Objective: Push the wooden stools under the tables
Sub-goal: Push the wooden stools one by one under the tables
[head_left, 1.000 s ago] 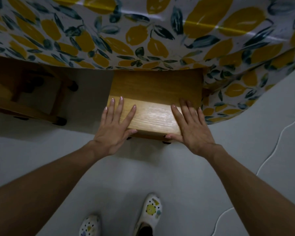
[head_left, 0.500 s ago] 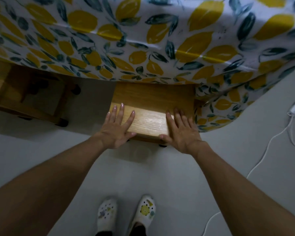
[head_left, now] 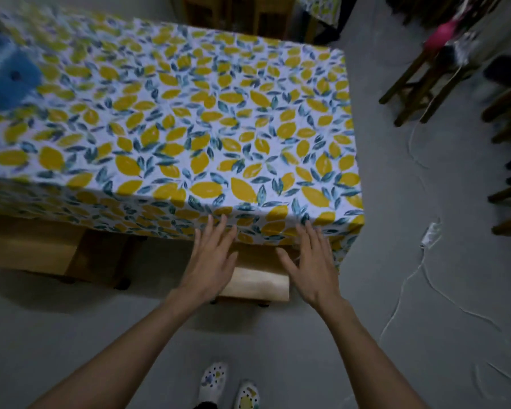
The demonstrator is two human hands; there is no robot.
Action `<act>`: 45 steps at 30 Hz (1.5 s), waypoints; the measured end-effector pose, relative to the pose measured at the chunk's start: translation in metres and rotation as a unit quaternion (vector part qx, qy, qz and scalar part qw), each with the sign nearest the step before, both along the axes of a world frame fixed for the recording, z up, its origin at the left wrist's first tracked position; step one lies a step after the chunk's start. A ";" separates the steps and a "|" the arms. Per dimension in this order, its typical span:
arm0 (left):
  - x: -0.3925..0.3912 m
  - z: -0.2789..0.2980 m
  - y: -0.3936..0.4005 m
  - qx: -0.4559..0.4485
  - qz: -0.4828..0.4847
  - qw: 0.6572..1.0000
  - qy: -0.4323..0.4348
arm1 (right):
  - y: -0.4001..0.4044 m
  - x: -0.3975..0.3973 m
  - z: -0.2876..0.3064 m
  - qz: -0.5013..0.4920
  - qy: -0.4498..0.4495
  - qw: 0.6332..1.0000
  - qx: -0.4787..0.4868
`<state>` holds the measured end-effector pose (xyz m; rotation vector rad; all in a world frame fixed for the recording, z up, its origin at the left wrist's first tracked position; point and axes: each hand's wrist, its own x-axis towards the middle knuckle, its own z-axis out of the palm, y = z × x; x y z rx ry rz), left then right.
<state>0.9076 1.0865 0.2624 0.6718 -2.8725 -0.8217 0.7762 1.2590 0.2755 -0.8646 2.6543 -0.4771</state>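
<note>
A light wooden stool stands mostly under the table, which wears a lemon-print cloth; only the stool's near edge shows below the cloth's hem. My left hand hovers over the stool's left part, fingers spread, empty. My right hand hovers over its right part, also spread and empty. Whether either palm still touches the seat is unclear. A second wooden stool sits half under the table at the left.
A blurred blue object lies on the table's far left. Dark wooden stools stand at the right, with a white cable running across the grey floor. More wooden furniture stands beyond the table. My patterned shoes are below.
My view has risen and pulled back, so the whole tabletop shows. The stool has gone further under the cloth. Both hands have lifted from flat on the seat to hovering.
</note>
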 end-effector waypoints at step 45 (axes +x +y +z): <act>-0.760 0.178 -0.163 0.099 0.387 0.902 0.164 | -0.289 -0.838 0.191 0.325 0.081 0.940 -0.060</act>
